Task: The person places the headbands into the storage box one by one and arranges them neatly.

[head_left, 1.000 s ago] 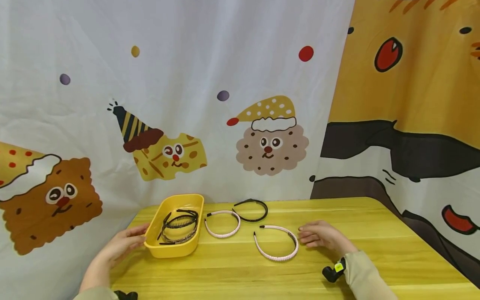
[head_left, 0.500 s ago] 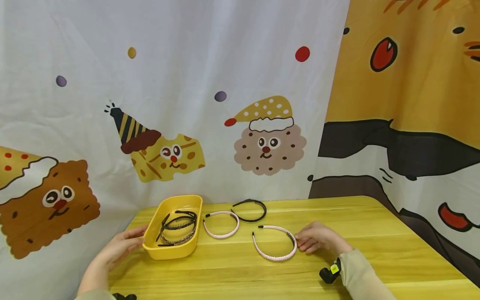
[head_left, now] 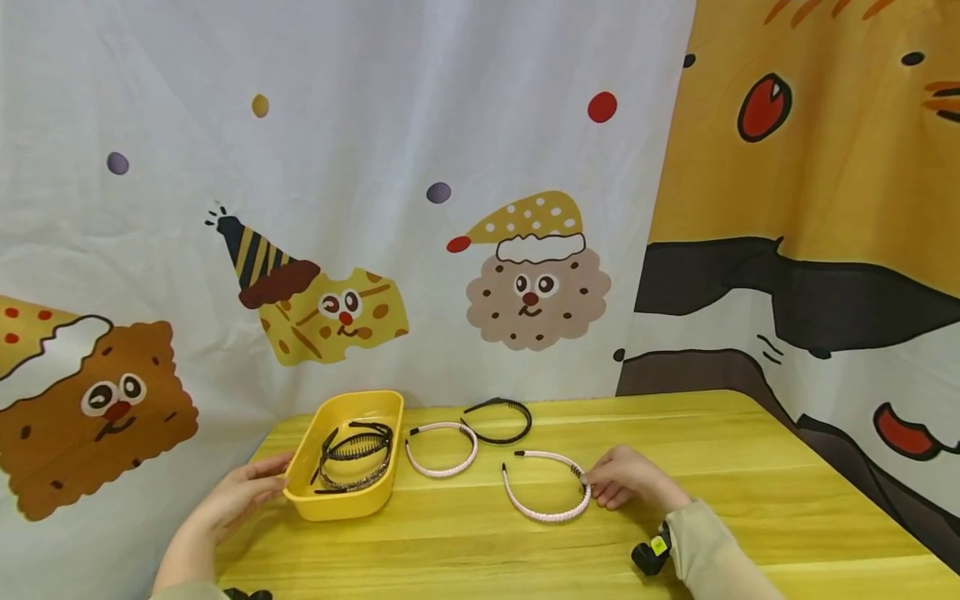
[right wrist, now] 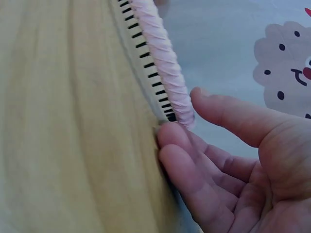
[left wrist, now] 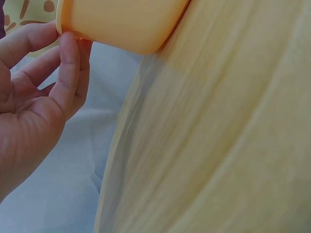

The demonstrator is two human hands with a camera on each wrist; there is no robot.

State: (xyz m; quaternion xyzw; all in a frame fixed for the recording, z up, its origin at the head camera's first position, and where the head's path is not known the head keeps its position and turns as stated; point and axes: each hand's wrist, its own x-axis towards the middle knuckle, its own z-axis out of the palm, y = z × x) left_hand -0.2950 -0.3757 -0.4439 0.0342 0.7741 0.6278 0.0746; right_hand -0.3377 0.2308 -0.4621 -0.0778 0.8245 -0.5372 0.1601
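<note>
My left hand (head_left: 242, 492) is at the left side of a yellow tray (head_left: 341, 506), thumb and fingers at its rim, as the left wrist view shows. Inside the tray lie several dark headbands (head_left: 354, 479). My right hand (head_left: 626, 479) pinches the right side of a pink braided headband (head_left: 551, 517), whose open ends point left. In the right wrist view the thumb (right wrist: 218, 109) lies along the outer side of the pink band (right wrist: 165, 58), with fingertips under it. Black comb teeth line the band's inner side.
A second pink headband (head_left: 446, 475) lies between the tray and the held one. Behind it lies a black headband (head_left: 504, 440). The wood-patterned table (head_left: 450, 554) meets a printed cartoon curtain (head_left: 442, 333) at the back.
My right hand has moved left and closed its fingers on the right side of the nearer pink headband. My left hand stays at the tray. The view has shifted slightly.
</note>
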